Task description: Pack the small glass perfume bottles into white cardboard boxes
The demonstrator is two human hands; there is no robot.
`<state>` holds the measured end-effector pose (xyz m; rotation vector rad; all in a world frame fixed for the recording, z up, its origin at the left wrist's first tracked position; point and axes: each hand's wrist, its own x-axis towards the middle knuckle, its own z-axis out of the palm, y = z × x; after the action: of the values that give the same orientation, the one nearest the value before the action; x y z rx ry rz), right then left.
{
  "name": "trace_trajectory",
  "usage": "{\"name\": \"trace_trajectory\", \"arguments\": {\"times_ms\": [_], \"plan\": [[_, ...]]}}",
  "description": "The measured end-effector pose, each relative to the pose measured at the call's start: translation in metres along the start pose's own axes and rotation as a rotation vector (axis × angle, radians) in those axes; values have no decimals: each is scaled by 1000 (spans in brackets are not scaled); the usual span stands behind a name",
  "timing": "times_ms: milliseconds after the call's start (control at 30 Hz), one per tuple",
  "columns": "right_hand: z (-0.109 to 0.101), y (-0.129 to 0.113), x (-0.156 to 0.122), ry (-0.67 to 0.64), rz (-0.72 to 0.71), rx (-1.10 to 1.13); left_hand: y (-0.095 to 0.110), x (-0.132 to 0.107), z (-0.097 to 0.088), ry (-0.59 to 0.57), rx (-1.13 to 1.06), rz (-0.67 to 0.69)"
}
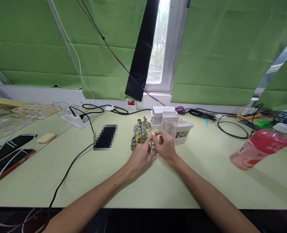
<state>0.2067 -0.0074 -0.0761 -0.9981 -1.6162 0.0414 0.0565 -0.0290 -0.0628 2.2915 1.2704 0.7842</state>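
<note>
Both my hands meet over one small glass perfume bottle [153, 147] at the middle of the table. My left hand [139, 158] closes its fingers round the bottle's body, hiding most of the glass. At the top, my right hand [166, 146] pinches the gold cap [154, 134] between thumb and fingers. Just left of and behind my hands, several similar bottles stand in a cluster, among them a gold-capped bottle [138, 139] and a silver-capped bottle [145, 123]. Behind my right hand are open white cartons, the nearest being a carton with a flower picture [182, 133].
A pink drink bottle [259, 145] stands at the right. A black phone-like object [105, 137], partly pixelated, lies left of the bottles. Black cables run along the wall by a white power strip [75, 119]; more phones [9, 165] lie far left.
</note>
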Motion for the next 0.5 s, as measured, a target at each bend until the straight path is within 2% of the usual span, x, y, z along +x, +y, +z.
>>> {"name": "trace_trajectory", "arguments": {"times_ms": [500], "plan": [[-4, -5, 2, -50, 2, 14, -5, 1, 4, 5, 23, 6]]}}
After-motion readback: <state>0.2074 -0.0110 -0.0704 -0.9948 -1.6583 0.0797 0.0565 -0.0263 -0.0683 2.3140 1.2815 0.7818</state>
